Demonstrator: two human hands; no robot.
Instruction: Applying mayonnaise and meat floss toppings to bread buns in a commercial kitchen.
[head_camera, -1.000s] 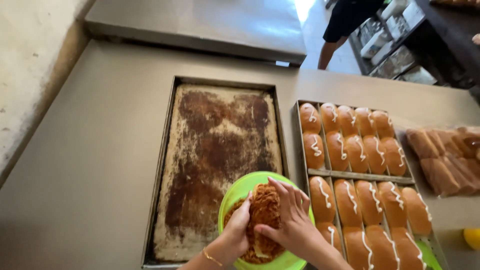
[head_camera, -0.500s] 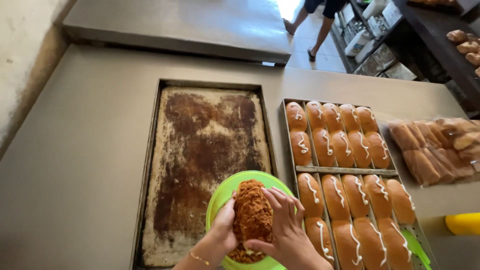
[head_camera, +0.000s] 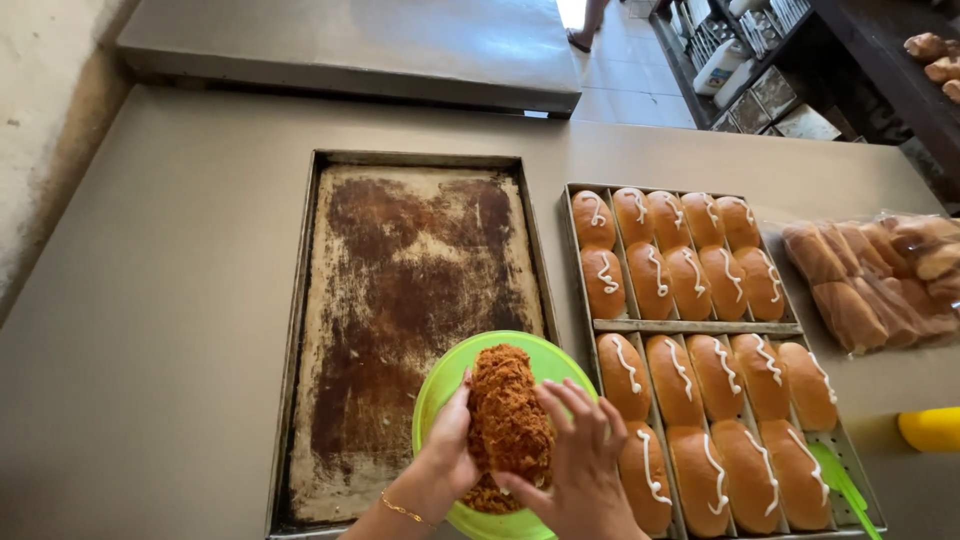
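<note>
Brown crumbs covered the bun (head_camera: 508, 405) that both hands, left (head_camera: 450, 450) and right (head_camera: 575, 465), clasped between them above the green bowl (head_camera: 440, 385).

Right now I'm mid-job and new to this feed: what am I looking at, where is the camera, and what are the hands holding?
There is no machine here. A camera worn on a person's head looks down at their two bare hands. The left hand and right hand together hold a bun coated in brown shredded topping over a green bowl of the same topping. On the counter lie an empty, stained baking tray and, to its right, two trays of glazed buns with white stripes. Bagged buns sit further right.
</note>
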